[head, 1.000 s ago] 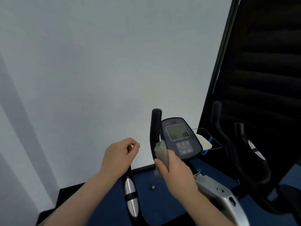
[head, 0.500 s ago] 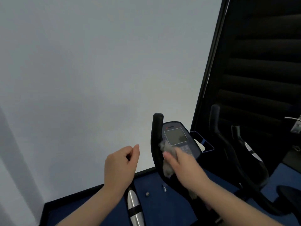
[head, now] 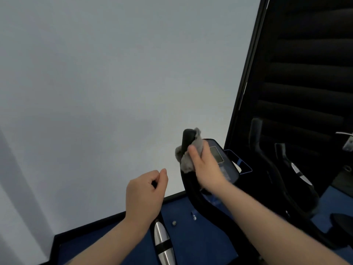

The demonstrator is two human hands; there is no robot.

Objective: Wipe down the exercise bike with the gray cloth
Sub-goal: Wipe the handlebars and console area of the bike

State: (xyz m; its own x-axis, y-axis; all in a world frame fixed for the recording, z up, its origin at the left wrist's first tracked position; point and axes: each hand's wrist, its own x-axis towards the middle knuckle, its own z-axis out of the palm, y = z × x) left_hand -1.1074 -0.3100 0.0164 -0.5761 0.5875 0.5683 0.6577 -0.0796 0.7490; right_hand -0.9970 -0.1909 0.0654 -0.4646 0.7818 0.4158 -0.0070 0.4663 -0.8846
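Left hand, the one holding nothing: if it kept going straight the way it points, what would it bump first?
Probably the white wall. The left hand points up and forward, left of the bike's black handlebar, but depth is hard to judge.

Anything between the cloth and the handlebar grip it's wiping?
Nothing visible. The right hand grips the gray cloth, which is wrapped directly around the upright black handlebar near its top. The left hand sits off to the side, loosely curled and holding nothing.

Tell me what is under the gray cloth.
The gray cloth wraps the upper black handlebar, gripped by the right hand. The bar's tip shows; the wrapped stretch is hidden.
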